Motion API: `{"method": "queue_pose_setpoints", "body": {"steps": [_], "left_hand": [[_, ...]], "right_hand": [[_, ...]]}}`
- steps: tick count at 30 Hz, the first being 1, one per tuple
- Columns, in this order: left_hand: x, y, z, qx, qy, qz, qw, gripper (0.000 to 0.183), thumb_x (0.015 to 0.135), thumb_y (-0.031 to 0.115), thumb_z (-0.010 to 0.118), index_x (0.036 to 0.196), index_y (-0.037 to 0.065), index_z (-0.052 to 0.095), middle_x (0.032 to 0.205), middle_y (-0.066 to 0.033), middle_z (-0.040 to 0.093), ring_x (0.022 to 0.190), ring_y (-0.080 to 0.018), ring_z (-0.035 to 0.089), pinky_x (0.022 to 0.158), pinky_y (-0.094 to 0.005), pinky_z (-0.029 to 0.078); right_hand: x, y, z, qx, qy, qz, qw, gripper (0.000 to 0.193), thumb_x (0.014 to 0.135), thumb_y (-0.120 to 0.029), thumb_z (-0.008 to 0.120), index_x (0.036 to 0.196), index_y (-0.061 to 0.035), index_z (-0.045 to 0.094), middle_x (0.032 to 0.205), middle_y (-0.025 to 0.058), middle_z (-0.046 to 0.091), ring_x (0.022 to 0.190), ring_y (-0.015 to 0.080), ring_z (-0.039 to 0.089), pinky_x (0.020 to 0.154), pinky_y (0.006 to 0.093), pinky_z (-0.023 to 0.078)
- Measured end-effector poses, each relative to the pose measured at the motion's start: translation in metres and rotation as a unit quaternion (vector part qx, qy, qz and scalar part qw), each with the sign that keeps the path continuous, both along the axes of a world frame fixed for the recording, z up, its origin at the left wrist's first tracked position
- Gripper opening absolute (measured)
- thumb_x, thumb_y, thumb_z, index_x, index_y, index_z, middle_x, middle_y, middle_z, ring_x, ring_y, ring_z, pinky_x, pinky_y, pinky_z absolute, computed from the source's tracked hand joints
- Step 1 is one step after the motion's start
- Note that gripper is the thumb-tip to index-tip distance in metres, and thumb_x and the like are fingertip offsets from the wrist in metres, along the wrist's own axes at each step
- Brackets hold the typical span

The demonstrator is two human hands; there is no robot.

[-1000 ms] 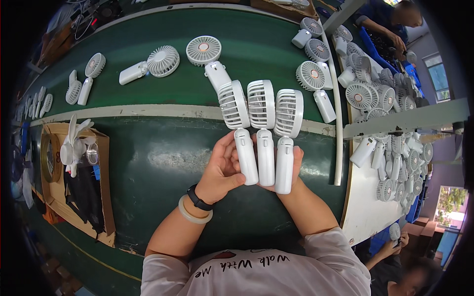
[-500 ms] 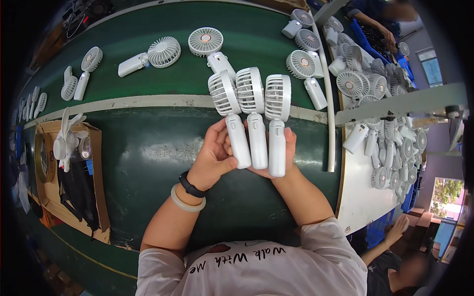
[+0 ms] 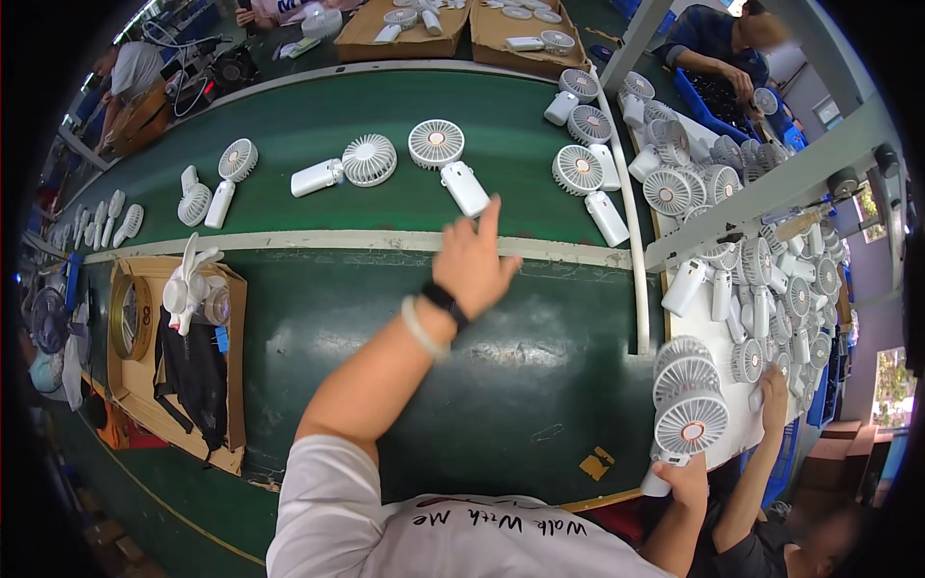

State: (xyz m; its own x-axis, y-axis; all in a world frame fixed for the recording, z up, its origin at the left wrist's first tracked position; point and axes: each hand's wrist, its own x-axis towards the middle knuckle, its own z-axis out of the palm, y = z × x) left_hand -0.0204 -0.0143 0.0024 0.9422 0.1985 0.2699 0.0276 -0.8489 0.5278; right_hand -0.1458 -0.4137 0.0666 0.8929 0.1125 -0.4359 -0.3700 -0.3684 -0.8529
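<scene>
Fans (image 3: 686, 409) (three light, stiff plastic ones, stacked) sat gripped by their handles in your right hand (image 3: 686, 479) beside the white table (image 3: 708, 332), while your left hand (image 3: 472, 262), spread and empty, reached toward the belt's fan (image 3: 448, 162).

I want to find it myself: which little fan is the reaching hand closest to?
Start at the long green conveyor belt. The left hand stretches over its pale edge strip toward a white handheld fan lying flat just beyond the fingertips. Unlike the fan to its left, whose handle lies sideways, this one's handle slants down toward the hand.
</scene>
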Motion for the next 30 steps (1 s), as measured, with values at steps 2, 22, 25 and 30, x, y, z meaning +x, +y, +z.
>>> {"method": "queue_pose_setpoints", "body": {"steps": [2, 22, 25, 30], "left_hand": [[0.036, 0.013, 0.005, 0.079, 0.087, 0.042, 0.992, 0.062, 0.081, 0.045, 0.059, 0.133, 0.019, 0.039, 0.106, -0.0233, 0.053, 0.095, -0.0402, 0.051, 0.079, -0.0458, 0.047], [-0.090, 0.013, -0.001, -0.876, 0.047, -0.181, 0.445, 0.062, 0.074, -0.001, 0.047, 0.133, 0.013, 0.034, 0.098, -0.0094, 0.053, 0.082, -0.0188, 0.053, 0.069, -0.0335, 0.047], [-0.095, 0.013, -0.003, -0.859, 0.046, -0.176, 0.479, 0.048, 0.088, 0.015, 0.048, 0.133, 0.011, 0.034, 0.096, -0.0088, 0.053, 0.081, -0.0172, 0.053, 0.068, -0.0317, 0.047], [-0.087, 0.021, -0.020, -0.830, 0.032, -0.195, 0.521, 0.057, 0.094, 0.050, 0.036, 0.136, 0.012, 0.031, 0.102, -0.0112, 0.054, 0.080, -0.0168, 0.052, 0.067, -0.0319, 0.047]], "right_hand": [[-0.005, -0.023, -0.003, -0.039, -0.018, -0.022, 0.999, 0.073, 0.053, -0.007, 0.074, 0.118, 0.0015, 0.044, 0.114, 0.0087, 0.049, 0.105, 0.0183, 0.047, 0.093, 0.0336, 0.037], [0.107, -0.083, -0.031, -0.537, -0.254, 0.002, 0.804, 0.078, 0.058, -0.017, 0.079, 0.128, -0.0084, 0.044, 0.130, 0.0266, 0.038, 0.120, 0.0410, 0.040, 0.098, 0.0444, 0.037], [0.085, -0.047, -0.011, -0.595, -0.318, -0.014, 0.738, 0.065, 0.066, -0.008, 0.072, 0.126, -0.0071, 0.046, 0.127, 0.0232, 0.043, 0.118, 0.0397, 0.042, 0.097, 0.0450, 0.037], [0.061, 0.013, -0.017, -0.413, -0.499, -0.055, 0.760, 0.038, 0.074, 0.002, 0.061, 0.111, -0.0031, 0.055, 0.116, 0.0181, 0.051, 0.110, 0.0350, 0.048, 0.096, 0.0424, 0.036]]}}
